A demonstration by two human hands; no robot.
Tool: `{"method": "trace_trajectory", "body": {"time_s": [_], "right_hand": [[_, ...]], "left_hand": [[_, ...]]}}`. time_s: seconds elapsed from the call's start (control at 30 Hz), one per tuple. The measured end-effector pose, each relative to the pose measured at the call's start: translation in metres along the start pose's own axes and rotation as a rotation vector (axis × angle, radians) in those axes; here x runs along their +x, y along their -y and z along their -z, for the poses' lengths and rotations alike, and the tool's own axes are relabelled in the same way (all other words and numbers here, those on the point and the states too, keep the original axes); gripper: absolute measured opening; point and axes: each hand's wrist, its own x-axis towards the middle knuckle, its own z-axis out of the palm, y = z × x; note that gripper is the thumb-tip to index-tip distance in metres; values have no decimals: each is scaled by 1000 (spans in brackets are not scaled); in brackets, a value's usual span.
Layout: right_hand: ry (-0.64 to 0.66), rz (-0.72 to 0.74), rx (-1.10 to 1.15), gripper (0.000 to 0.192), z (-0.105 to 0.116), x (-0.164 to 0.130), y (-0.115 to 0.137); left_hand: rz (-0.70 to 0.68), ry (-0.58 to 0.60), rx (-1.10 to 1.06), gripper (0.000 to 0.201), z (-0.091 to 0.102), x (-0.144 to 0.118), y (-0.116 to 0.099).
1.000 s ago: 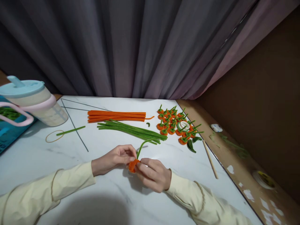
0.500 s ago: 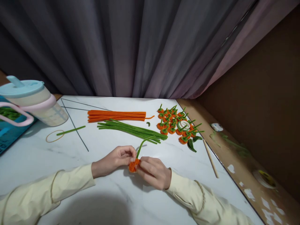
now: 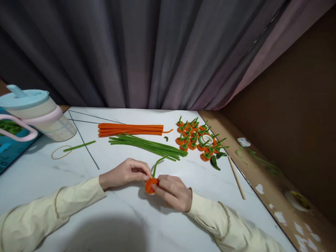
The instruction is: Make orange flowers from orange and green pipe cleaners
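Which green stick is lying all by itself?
The short green stick on the left, beside the thin ring near the jug. The other loose ones lie bundled mid-table.

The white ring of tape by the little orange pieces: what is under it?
The tape ring lies on the heap of small orange pieces with green stems. Through its hole a green stem shows; whatever else it covers is hidden.

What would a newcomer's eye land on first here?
Both hands, left hand and right hand, pinch an orange pipe-cleaner coil with a green stem at the table's near centre. Behind lie orange pipe cleaners and green pipe cleaners; a cluster of finished pieces sits far right.
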Motion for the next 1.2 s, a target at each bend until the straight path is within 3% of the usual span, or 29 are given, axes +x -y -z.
{"method": "trace_trajectory", "body": {"time_s": [0.23,0.43,0.7,0.9,1.2], "right_hand": [[70,-1,18,14,1,-4,0],[32,4,56,22,3,5,2],[5,17,57,24,2,6,2],[2,29,78,21,2,6,3],[-7,62,63,20,0,6,-1]], "left_hand": [[-134,117,311,15,10,1,-21],[-228,236,512,19,14,-1,-35],[-361,261,674,22,9,-5,-38],[-365,329,823,24,7,-7,-41],[-468,315,813,26,8,-7,-37]]}}
